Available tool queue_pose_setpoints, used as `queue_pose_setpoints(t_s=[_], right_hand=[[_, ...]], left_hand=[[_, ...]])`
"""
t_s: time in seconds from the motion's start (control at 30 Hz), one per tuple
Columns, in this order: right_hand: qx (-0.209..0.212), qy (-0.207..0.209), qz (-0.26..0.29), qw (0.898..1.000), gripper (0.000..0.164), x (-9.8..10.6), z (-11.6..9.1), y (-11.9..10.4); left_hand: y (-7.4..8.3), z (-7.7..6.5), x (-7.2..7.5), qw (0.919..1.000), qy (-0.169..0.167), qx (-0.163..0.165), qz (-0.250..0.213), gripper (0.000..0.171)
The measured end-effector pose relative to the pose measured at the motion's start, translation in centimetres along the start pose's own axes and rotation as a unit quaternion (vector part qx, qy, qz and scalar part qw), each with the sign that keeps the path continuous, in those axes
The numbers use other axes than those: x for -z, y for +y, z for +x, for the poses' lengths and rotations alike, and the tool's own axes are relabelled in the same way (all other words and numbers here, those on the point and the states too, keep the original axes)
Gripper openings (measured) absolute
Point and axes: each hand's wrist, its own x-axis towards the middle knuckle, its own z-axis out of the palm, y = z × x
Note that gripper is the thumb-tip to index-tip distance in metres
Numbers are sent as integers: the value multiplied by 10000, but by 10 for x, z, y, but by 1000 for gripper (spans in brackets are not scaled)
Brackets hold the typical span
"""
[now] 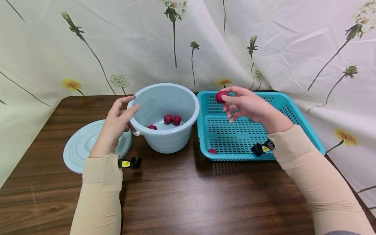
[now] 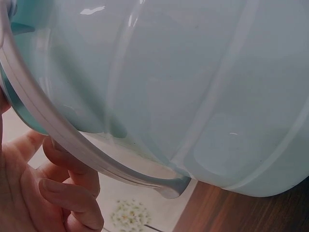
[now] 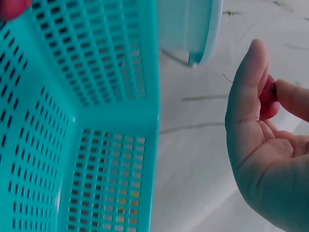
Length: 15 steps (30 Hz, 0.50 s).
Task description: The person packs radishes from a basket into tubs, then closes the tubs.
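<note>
My right hand (image 1: 245,104) pinches a red radish (image 1: 221,97) between thumb and fingers, above the back left part of a turquoise basket (image 1: 201,130). In the right wrist view, the pinched radish (image 3: 269,99) shows a thin root tail. My left hand (image 1: 116,122) grips the left rim of a pale blue bucket (image 1: 167,140), its thumb over the edge. Several radishes (image 1: 168,119) lie at the bottom of the bucket. One more radish (image 1: 212,151) lies in the basket's front left corner. Beside the bucket's white handle (image 2: 96,157), the left hand's other fingers are curled.
A round pale blue lid (image 1: 74,153) lies flat on the dark wooden table (image 1: 176,195), left of the bucket and partly behind my left hand. The basket stands close to the bucket's right side. A white flowered cloth (image 1: 141,39) hangs behind the table.
</note>
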Motion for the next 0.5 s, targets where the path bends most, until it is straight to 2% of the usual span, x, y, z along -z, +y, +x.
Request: queue_pose_setpoints(t_s=[0.5], right_hand=[[582, 85, 417, 9974, 37, -40, 2, -5]], left_hand=[[0, -1, -1, 10000, -8, -52, -48, 59]])
